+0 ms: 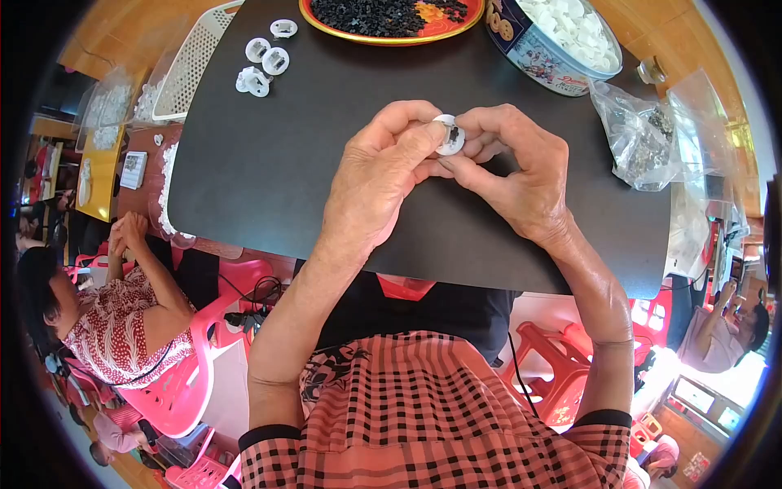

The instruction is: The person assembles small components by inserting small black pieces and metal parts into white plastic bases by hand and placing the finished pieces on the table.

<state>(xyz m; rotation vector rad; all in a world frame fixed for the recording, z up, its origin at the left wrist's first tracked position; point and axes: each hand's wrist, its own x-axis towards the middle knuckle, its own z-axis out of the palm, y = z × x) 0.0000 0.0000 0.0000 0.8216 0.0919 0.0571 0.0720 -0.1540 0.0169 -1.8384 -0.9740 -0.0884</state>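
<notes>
Over the middle of the dark table, my left hand and my right hand meet around one small round white plastic part with a black piece in its centre. My left thumb and fingers pinch its left edge. On its right side, the fingertips of my right hand are closed at the rim; whether they also hold a tiny piece is hidden. Several similar white round parts lie at the table's far left, some with dark centres.
At the far edge stand a red-and-gold tray of small black pieces and a round tin of white pieces. A clear plastic bag of small parts lies right. A white basket stands left. People sit at both sides.
</notes>
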